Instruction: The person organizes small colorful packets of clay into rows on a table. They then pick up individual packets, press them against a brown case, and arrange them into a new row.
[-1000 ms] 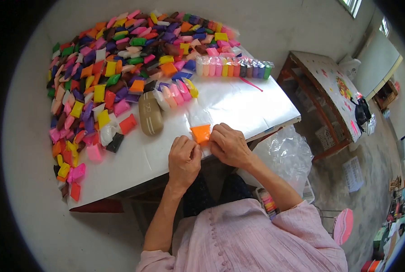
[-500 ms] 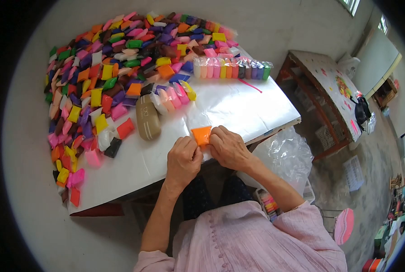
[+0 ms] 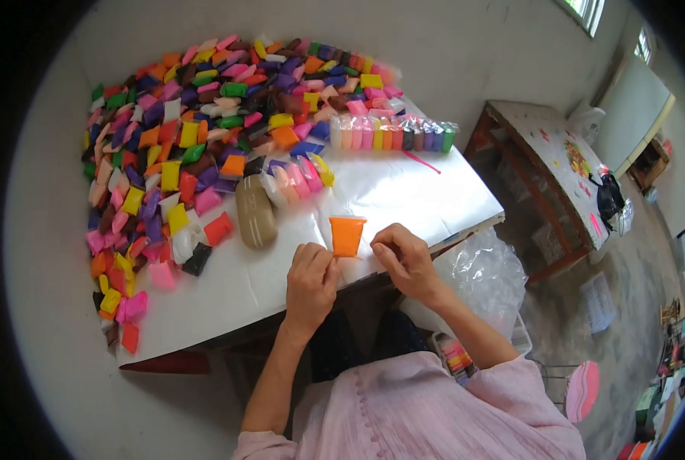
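Observation:
A small orange clay packet (image 3: 347, 236) in clear film is at the table's front edge, between my hands. My left hand (image 3: 312, 277) is closed, its thumb and fingertips at the packet's lower left corner. To the right of the packet, my right hand (image 3: 404, 259) has thumb and forefinger pressed together, a little apart from it. Whatever the right fingertips may hold is too small to make out. Beyond the packet lie an olive-brown pouch with white stripes (image 3: 256, 215) and a clear-wrapped strip of pink, peach and yellow packets (image 3: 300, 180).
A large heap of coloured packets (image 3: 204, 138) covers the table's left and back. One long multicoloured strip (image 3: 392, 134) lies behind, near a pink strand (image 3: 421, 162). Clear plastic bags (image 3: 484, 268) hang beside the right edge. A second table (image 3: 538, 153) stands farther right.
My right hand has come off the orange packet and moved slightly right and down. The packet now stands more upright and shows its full face. My left hand stays at its lower left.

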Tool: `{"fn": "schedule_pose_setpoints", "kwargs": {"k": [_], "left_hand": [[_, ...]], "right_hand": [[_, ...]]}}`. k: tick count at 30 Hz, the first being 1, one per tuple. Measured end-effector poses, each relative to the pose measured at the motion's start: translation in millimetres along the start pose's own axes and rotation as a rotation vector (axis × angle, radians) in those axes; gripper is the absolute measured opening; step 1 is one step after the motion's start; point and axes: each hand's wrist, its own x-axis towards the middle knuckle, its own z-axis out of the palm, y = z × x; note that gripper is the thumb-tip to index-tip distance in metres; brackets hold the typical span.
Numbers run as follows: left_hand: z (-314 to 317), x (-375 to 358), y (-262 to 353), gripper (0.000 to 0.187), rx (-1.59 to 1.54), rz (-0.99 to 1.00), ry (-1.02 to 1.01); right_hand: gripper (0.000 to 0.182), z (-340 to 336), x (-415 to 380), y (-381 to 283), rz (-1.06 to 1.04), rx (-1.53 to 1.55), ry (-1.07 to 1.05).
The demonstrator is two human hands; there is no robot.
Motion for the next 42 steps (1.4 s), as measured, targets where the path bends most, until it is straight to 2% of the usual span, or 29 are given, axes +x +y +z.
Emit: {"fn": "schedule_pose_setpoints", "kwargs": {"k": [5, 8, 11, 14, 17, 20, 23, 26, 31, 35, 38, 42], "left_hand": [[2, -3, 2, 0.008, 0.232, 0.187, 0.051], [4, -2, 2, 0.008, 0.5, 0.362, -0.018], [2, 6, 7, 0.01, 0.646, 0.447, -0.018], [3, 9, 8, 0.012, 0.652, 0.504, 0.0], [4, 6, 6, 0.008, 0.657, 0.458, -0.044], [3, 5, 10, 0.006, 0.499, 0.284, -0.027], [3, 4, -2, 0.005, 0.227, 0.065, 0.125], [-2, 0, -6, 0.003, 0.016, -0.199, 0.065], [-2, 2, -3, 0.006, 0.048, -0.185, 0.059], [1, 1, -5, 0.006, 0.092, -0.169, 0.057], [2, 2, -3, 0.007, 0.126, -0.156, 0.062], [3, 1, -3, 0.008, 0.15, -0.167, 0.028]], "right_hand": [[0.031, 7, 14, -18, 0.241, 0.163, 0.008], [0.037, 6, 29, -39, 0.332, 0.129, -0.064], [0.049, 10, 41, -38, 0.309, 0.088, -0.1], [0.054, 17, 49, -28, 0.344, 0.01, -0.081], [0.053, 25, 55, -12, 0.328, -0.05, -0.07], [0.051, 18, 72, -1, 0.299, -0.107, -0.086], [0.047, 2, 112, 26, 0.148, -0.119, -0.055], [0.045, 1, 148, 48, 0.112, -0.148, -0.075], [0.04, 13, 174, 76, 0.128, -0.054, -0.281], [0.032, 24, 173, 96, 0.101, -0.018, -0.273], [0.03, 26, 171, 88, 0.172, -0.039, -0.24], [0.031, 28, 168, 82, 0.155, -0.117, -0.232]]}}
